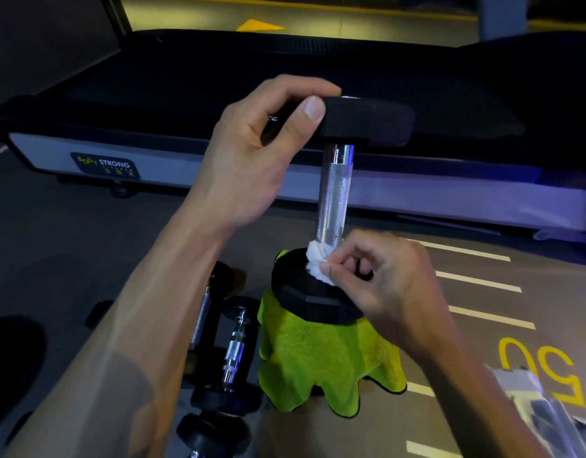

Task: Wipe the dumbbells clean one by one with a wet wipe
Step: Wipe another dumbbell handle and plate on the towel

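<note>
Fingers of the left hand [252,153] are curled over the top head of a black hex dumbbell with a knurled chrome handle [334,193], standing upright on a lime-green microfibre cloth [318,358]. Right hand [384,285] pinches a crumpled white wet wipe [316,262] against the handle's base. Smaller black dumbbells [232,358] lie at 9 o'clock of the cloth.

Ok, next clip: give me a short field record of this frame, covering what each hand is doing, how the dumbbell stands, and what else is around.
left hand: left hand grips the top black head of the upright chrome-handled dumbbell
right hand: right hand pinches a crumpled white wet wipe against the handle base
dumbbell support: bottom head rests on a lime-green cloth
nearby: smaller black dumbbells on the floor at left
background: treadmill behind
</note>
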`<state>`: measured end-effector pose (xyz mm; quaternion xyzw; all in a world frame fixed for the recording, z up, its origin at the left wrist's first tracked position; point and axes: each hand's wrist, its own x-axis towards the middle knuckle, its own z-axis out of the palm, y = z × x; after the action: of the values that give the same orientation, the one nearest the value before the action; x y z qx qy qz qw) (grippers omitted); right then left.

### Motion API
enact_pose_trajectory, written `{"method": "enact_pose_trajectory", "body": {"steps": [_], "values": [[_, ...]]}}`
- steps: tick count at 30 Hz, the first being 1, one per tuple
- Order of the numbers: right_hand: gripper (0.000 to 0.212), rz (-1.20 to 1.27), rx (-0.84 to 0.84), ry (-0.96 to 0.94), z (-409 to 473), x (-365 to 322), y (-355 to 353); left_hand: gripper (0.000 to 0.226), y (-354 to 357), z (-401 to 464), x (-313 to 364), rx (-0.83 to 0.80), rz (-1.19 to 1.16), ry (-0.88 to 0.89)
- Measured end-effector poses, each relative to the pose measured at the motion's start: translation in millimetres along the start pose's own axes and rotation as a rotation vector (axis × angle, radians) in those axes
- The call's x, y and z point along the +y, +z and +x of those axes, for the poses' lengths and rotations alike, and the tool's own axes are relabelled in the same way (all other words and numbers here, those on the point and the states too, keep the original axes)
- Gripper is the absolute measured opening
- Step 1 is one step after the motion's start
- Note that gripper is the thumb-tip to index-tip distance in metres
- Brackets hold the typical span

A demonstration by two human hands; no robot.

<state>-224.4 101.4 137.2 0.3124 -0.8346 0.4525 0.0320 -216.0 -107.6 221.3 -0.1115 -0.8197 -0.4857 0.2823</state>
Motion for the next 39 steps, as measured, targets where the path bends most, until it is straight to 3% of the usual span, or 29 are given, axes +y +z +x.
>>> {"method": "enact_pose_trajectory", "body": {"steps": [2, 5, 11, 17, 25, 29, 34, 39], "values": [[0.017, -0.103, 0.066, -0.065, 13.2, -5.3, -3.2, 0.022, 0.7, 0.1, -0.3, -0.004, -0.011, 0.004], [0.012, -0.070, 0.218, -0.119, 23.0, -12.1, 2.0, 0.020, 1.2, 2.9, -2.3, 0.004, -0.032, -0.002], [0.014, -0.057, -0.118, -0.019, 12.7, 2.5, -5.6, 0.020, 0.9, 6.1, -8.2, 0.022, -0.066, -0.020], [0.016, 0.013, 0.169, -0.063, 15.9, -1.0, 2.4, 0.020, 4.2, 6.3, -8.7, 0.023, -0.102, -0.063], [0.018, 0.172, -0.125, 0.149, 17.1, 15.0, -13.6, 0.020, 1.8, -0.1, -8.3, 0.029, -0.160, -0.080], [0.016, 0.275, 0.070, 0.136, 15.8, 0.2, -2.6, 0.020, 2.2, -0.4, -10.1, 0.039, -0.152, -0.074], [0.018, 0.197, 0.006, 0.176, 3.1, 2.9, 4.5, 0.021, 0.2, -0.6, -7.9, 0.046, -0.179, -0.103], [0.022, 0.326, 0.140, 0.214, 1.8, -1.2, 9.5, 0.019, -0.1, -1.2, 0.8, 0.039, -0.271, -0.198]]}}
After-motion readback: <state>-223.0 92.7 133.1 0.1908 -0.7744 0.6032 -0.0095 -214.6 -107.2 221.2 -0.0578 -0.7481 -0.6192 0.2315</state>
